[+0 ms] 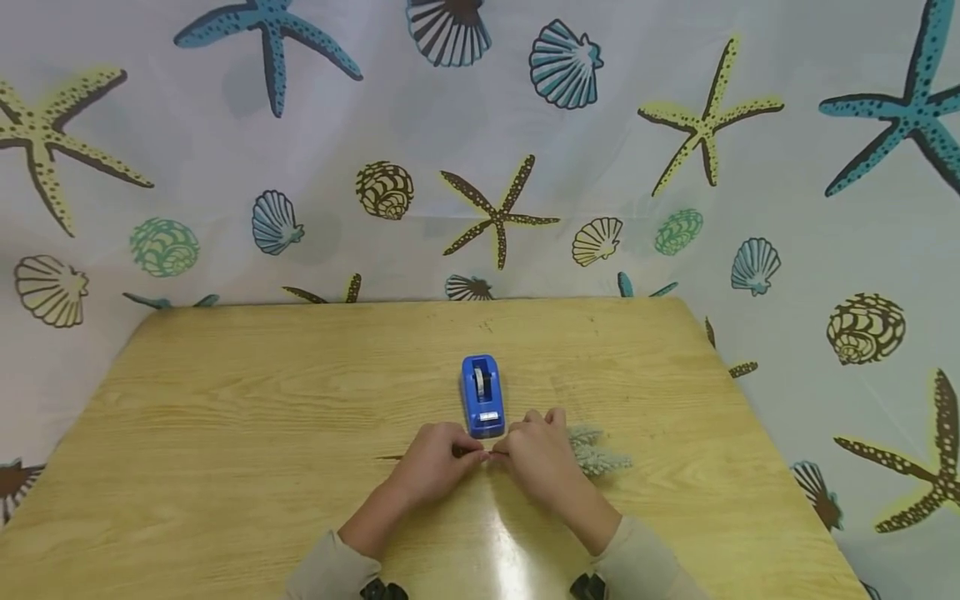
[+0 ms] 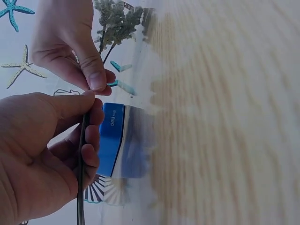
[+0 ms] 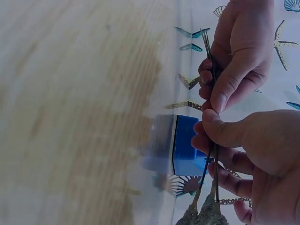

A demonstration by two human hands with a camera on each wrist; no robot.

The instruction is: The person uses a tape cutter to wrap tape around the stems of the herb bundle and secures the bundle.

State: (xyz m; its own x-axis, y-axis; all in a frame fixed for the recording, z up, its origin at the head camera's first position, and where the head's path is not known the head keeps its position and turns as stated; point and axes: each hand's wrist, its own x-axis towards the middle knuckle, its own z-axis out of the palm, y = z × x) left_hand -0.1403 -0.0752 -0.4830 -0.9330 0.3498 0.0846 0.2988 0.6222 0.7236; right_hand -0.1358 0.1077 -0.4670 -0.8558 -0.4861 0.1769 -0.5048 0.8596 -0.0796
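My left hand [image 1: 435, 460] grips several thin dark stems [image 2: 81, 159], which run along its curled fingers and stick out beyond it. Right beside it, thumb tip close to thumb tip, my right hand [image 1: 542, 457] pinches the same bundle nearer the flower heads. Pale grey-green, fluffy sprigs [image 1: 600, 457] show past the right hand; in the right wrist view their heads [image 3: 211, 213] hang below its fingers. The stretch of stem between both hands is mostly covered by thumbs and fingertips. A blue tape dispenser [image 1: 484, 427] stands just beyond the fingertips.
A roll of tape [image 1: 480, 382] sits in the dispenser. The wood-grain tabletop [image 1: 262, 400] reflects light near its front. Behind and to the right, a white cloth [image 1: 480, 100] printed with starfish and shells borders the table.
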